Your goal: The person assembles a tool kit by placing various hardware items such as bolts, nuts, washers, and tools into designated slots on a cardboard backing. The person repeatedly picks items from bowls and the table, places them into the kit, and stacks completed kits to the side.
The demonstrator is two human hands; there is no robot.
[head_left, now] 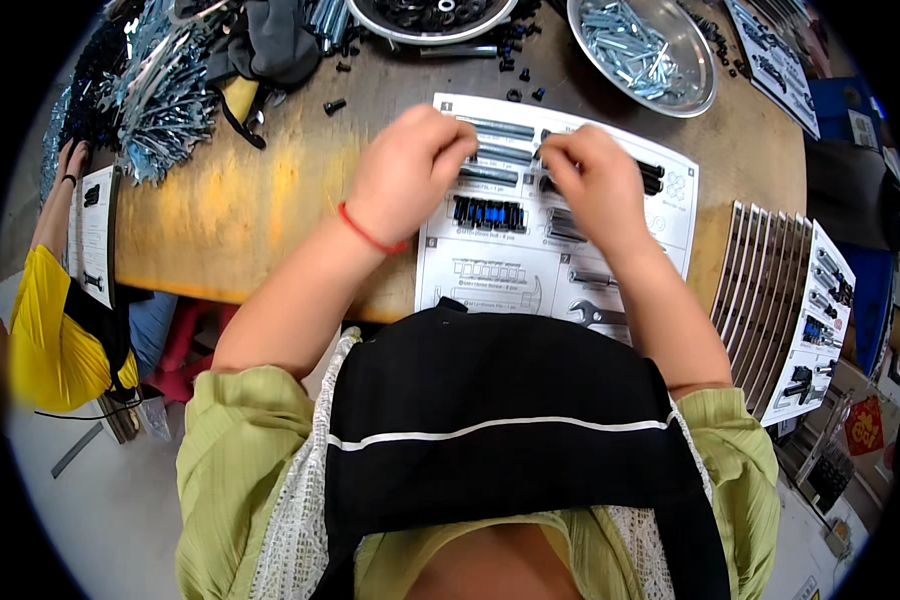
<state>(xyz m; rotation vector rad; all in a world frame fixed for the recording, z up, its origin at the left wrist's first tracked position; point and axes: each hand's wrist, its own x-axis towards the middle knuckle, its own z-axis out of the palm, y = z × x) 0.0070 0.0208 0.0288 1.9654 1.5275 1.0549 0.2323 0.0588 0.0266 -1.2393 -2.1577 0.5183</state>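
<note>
Your hands are over the sheet (530, 250), a white printed card that lies at the near edge of the desk (270, 200), its lower end hanging toward your apron (500, 430). Grey bolts (495, 150) lie in rows on its far half, a strip of blue-and-black screws (488, 213) sits at its middle, and a wrench (595, 315) lies near its near right corner. Your left hand (410, 170) is curled, fingertips pinched over the grey bolts near the sheet's far left corner; a red cord circles its wrist. Your right hand (590, 180) is curled too, fingers bent down over the dark parts (650, 178) on the sheet's right half. The two hands are close but not touching. Whether either one actually grips a part, you cannot tell.

Toward the far edge stand two metal bowls: one (705, 75) of silvery screws at the far right, one (430, 20) of dark parts at the middle. A heap of shiny hardware (165, 95) fills the far left corner. More sheets are stacked (770, 290) off the right edge. Another person's hand (70, 160) rests at the left edge.
</note>
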